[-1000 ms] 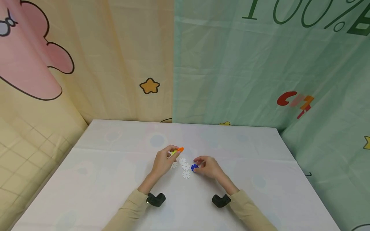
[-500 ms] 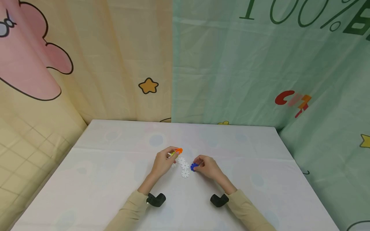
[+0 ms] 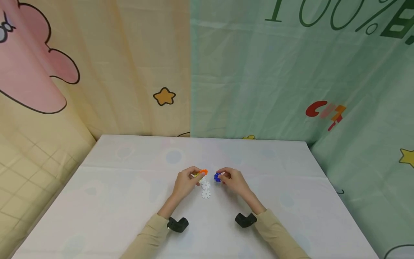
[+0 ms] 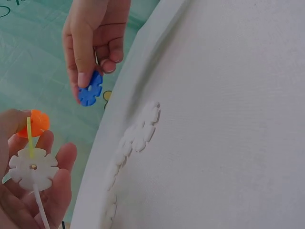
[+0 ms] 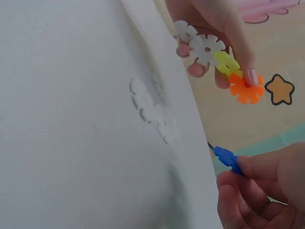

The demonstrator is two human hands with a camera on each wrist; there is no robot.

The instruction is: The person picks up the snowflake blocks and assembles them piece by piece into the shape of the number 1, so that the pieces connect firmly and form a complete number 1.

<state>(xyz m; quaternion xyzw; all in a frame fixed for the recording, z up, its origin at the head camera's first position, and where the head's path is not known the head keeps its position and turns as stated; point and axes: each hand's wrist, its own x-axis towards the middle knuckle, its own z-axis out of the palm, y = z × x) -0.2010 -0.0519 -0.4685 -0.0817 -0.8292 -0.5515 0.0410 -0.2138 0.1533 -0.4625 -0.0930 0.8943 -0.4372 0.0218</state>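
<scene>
- The left hand (image 3: 185, 184) pinches an orange disc (image 5: 244, 91) in its fingers — a yellow disc (image 5: 225, 62) and two white discs (image 5: 202, 45) hang on behind.
- The right hand (image 3: 235, 182) has its fingers pinching a blue disc (image 3: 217, 177), near the orange one but apart.
- Both are over the worktop (image 3: 275, 162), midway between its left and right edges.
- More white discs (image 3: 206, 194) lie below.

My head view: forward, down, farther off
My nearer wrist views face inward, sharing the blue, notched, round plastic disc (image 4: 90, 96).

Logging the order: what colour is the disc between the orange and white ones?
Yellow disc, clearest in the right wrist view.
</scene>
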